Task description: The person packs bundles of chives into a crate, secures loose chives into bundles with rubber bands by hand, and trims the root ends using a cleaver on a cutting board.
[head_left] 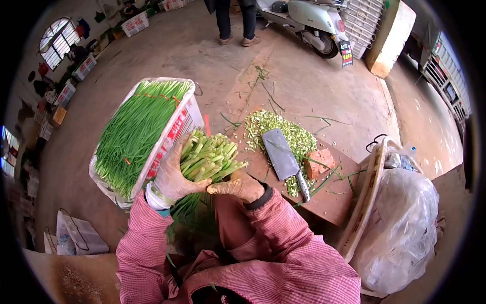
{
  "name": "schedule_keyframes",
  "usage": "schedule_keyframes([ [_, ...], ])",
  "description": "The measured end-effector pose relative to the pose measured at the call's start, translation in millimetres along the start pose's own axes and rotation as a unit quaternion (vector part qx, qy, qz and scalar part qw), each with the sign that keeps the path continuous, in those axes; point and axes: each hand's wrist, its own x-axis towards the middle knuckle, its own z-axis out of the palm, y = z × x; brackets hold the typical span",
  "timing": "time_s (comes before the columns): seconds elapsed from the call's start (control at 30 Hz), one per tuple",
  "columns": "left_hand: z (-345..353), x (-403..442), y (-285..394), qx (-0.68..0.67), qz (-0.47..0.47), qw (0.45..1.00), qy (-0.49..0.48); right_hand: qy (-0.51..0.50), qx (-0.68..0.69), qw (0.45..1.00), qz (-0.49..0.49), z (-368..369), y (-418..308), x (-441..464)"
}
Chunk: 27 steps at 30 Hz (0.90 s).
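Observation:
Between my hands is a bunch of green vegetable stalks (210,157), its pale cut ends facing up and dark green leaves hanging below. My left hand (174,172), in a thin glove, wraps its left side. Around the lower right side curls my right hand (239,186), also gloved, its thumb meeting the left thumb. Left of them stands a white plastic basket (190,109) packed with long thin green chives (139,129) in tied bundles. To the right, a cleaver (281,152) lies on a brown board (331,200), partly over chopped stalk ends (273,121).
A brick (320,163) sits on the board beside the cleaver. At right is a basket (372,197) with clear plastic bags (400,223). Ahead, a person (237,23) stands near a parked scooter (316,23). White bags (83,233) lie at lower left.

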Motion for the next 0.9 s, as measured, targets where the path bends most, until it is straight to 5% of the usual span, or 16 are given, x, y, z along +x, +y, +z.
schedule_keyframes([
  [0.07,27.9,30.1,-15.3,0.010,-0.001,0.999,-0.040,0.076,-0.183,0.980,-0.019,-58.8,5.6,-26.3],
  [0.1,41.2,44.3,-22.5,0.031,-0.046,0.996,-0.072,0.209,-0.284,0.936,0.014,-87.6,15.0,-49.9],
  [0.17,77.4,71.8,-46.3,0.062,0.005,0.994,-0.094,0.358,-0.566,0.740,0.069,-135.6,27.7,-85.8],
  [0.27,146.0,98.3,-82.5,0.158,0.029,0.978,-0.134,0.372,-0.699,0.590,0.156,-166.0,63.4,-111.7],
  [0.4,204.8,108.7,-103.8,0.233,-0.034,0.950,-0.206,0.338,-0.723,0.508,0.324,-174.1,69.8,-100.4],
  [0.47,210.3,111.2,-107.4,0.233,-0.047,0.947,-0.216,0.346,-0.626,0.582,0.387,-183.6,52.1,-96.8],
  [0.6,220.0,113.7,-102.1,0.294,-0.045,0.928,-0.225,0.259,-0.439,0.819,0.264,-235.5,62.2,-125.2],
  [0.63,224.3,113.5,-100.0,0.312,-0.042,0.917,-0.245,0.254,-0.548,0.730,0.321,-214.6,29.4,-116.3],
  [0.73,245.1,110.7,-97.0,0.413,-0.039,0.876,-0.248,0.298,-0.513,0.736,0.326,-169.4,-8.4,-105.3],
  [0.77,231.3,121.1,-72.3,0.405,-0.088,0.848,-0.329,0.319,-0.570,0.736,0.178,-166.2,8.9,-109.3],
  [0.9,236.8,121.8,-73.6,0.410,-0.074,0.859,-0.299,0.381,-0.603,0.672,0.200,-151.0,20.3,-114.3],
])
